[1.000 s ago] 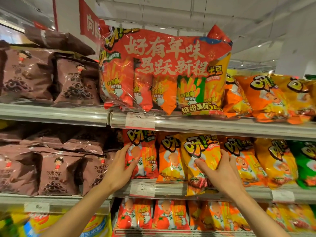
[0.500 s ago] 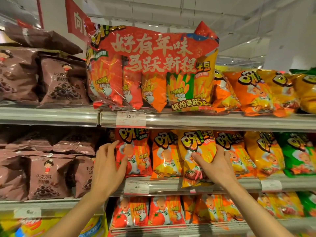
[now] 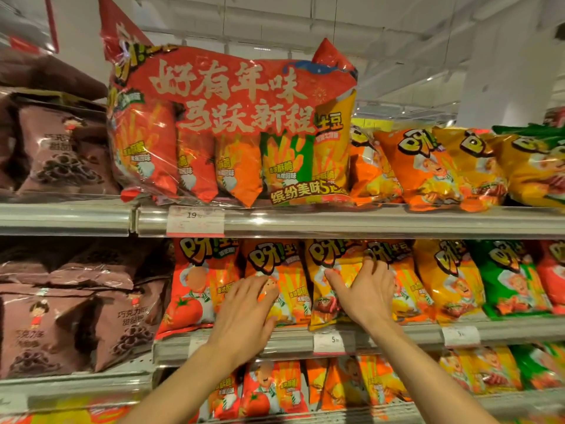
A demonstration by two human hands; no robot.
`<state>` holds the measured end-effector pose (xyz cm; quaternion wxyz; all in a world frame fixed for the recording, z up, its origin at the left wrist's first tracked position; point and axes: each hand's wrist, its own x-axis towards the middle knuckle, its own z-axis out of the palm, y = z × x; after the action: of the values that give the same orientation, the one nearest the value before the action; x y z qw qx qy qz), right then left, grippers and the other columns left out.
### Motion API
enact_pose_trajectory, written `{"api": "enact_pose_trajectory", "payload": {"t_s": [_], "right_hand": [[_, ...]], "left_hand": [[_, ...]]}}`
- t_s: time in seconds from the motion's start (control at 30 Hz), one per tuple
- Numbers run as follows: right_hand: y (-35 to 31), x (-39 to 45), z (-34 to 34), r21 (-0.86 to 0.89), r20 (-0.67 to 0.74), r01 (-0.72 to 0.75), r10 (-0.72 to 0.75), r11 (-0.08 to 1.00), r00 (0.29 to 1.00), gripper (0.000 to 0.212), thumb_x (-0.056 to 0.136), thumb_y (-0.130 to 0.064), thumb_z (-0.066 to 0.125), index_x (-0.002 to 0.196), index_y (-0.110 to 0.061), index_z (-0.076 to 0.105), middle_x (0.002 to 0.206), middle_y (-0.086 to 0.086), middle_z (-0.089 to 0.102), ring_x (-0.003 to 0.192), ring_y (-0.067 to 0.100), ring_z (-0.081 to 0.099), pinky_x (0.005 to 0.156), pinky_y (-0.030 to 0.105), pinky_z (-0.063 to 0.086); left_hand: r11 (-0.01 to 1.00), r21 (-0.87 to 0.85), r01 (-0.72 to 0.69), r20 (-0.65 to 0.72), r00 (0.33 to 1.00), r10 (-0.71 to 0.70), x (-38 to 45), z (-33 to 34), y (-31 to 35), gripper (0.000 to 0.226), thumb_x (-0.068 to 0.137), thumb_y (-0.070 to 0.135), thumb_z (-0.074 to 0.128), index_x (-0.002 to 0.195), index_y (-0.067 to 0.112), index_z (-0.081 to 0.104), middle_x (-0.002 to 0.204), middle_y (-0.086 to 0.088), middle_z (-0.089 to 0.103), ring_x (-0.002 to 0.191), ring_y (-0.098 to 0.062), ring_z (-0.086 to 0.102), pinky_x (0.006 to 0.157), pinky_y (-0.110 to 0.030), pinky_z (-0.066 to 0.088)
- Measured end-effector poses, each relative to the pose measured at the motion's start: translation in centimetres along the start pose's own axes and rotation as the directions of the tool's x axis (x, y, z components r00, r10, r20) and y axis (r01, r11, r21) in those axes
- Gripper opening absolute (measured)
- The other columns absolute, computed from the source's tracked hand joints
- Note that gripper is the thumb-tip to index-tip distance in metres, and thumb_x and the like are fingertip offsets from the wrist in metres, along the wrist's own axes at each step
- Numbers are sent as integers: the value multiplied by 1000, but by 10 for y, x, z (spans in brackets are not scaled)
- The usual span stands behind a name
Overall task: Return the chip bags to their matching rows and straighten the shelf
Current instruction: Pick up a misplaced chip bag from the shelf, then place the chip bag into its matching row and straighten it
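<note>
On the middle shelf (image 3: 397, 335) stands a row of chip bags: a red tomato bag (image 3: 195, 289), an orange bag (image 3: 275, 261), a yellow bag (image 3: 330, 252), then further orange, yellow and green bags (image 3: 513, 280). My left hand (image 3: 244, 313) lies flat with straight fingers on the orange bag's lower front, beside the red tomato bag. My right hand (image 3: 363, 292) grips the yellow bag, thumb on its front and fingers curled round its right edge. The yellow bag stands upright, its bottom just above the shelf rail.
A big red multipack (image 3: 232, 123) fills the top shelf above my hands, with orange and yellow bags (image 3: 428, 166) to its right. Brown chocolate snack bags (image 3: 61, 325) fill the left bay. Price tags (image 3: 333, 341) sit on the rails. More chip bags (image 3: 275, 390) stand on the shelf below.
My left hand moved right from the red tomato bag onto the orange bag. The yellow bag, which hung over the rail, now stands up on the shelf in my right hand.
</note>
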<state>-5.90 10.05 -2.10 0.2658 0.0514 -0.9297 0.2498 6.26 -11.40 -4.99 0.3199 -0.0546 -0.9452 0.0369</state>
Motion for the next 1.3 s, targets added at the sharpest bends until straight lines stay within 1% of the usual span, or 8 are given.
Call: {"api": "enact_pose_trajectory", "payload": {"t_s": [0.27, 0.5, 0.63, 0.87, 1.03, 1.1, 1.17, 1.3], "right_hand": [[4, -1, 14, -47, -7, 13, -14, 999, 1000, 99, 87, -80, 25, 148, -3, 32, 144, 18, 40, 132, 33, 35, 109, 46, 30], [35, -1, -9, 144, -16, 79, -78, 986, 997, 84, 92, -71, 35, 151, -12, 29, 147, 13, 37, 136, 30, 33, 111, 46, 31], [71, 8, -32, 221, -85, 143, -127, 965, 988, 68, 96, -57, 44, 146, -12, 38, 136, 8, 46, 127, 26, 42, 104, 40, 37], [207, 63, -90, 340, -148, 158, -113, 927, 983, 53, 96, -49, 51, 139, -18, 45, 133, 5, 48, 121, 24, 50, 99, 38, 41], [326, 114, -136, 364, -128, 102, -59, 926, 990, 53, 96, -47, 54, 139, -17, 45, 135, 4, 50, 121, 22, 50, 98, 36, 41], [367, 136, -151, 394, -112, 40, 5, 918, 994, 54, 96, -45, 56, 138, -14, 46, 136, 6, 51, 122, 22, 50, 96, 31, 39], [411, 160, -162, 432, -74, -59, 100, 900, 992, 53, 95, -42, 58, 135, -9, 48, 134, 10, 55, 121, 27, 52, 101, 36, 41], [486, 202, -170, 424, 12, -220, 237, 879, 971, 56, 94, -40, 60, 133, -2, 49, 133, 20, 55, 123, 35, 52, 103, 44, 41]], "left_hand": [[995, -89, 50, -11, 999, -51, -4, 7, -3, 49, 86, 34, 67, 134, 22, 60, 143, -5, 52, 132, -28, 48, 110, -46, 39], [934, -340, 112, -108, 982, -157, 17, 8, 34, 41, 91, 30, 66, 129, 16, 61, 133, -2, 54, 124, -22, 49, 101, -40, 45], [920, -389, 52, -188, 973, -134, 39, 11, 86, 37, 91, 31, 63, 124, 16, 62, 125, 0, 55, 115, -19, 53, 96, -28, 39], [852, -523, 10, -231, 961, -152, 115, 41, 227, 39, 89, 40, 55, 124, 23, 59, 118, 6, 55, 107, -14, 55, 86, -21, 37], [658, -747, 97, -118, 954, -276, 191, 69, 348, 33, 90, 22, 69, 121, 24, 60, 109, 10, 57, 91, -1, 60, 83, -16, 45], [586, -798, 137, -61, 950, -305, 222, 78, 387, 35, 89, 18, 70, 121, 24, 59, 102, 8, 58, 82, 2, 60, 75, -8, 45], [528, -833, 166, -7, 950, -311, 251, 87, 427, 36, 90, 21, 68, 124, 25, 57, 102, 4, 61, 82, 3, 60, 77, -8, 46], [492, -832, 256, 133, 954, -270, 300, 106, 491, 43, 92, 27, 65, 132, 25, 51, 111, 1, 63, 80, -8, 64, 85, -37, 54]]}}
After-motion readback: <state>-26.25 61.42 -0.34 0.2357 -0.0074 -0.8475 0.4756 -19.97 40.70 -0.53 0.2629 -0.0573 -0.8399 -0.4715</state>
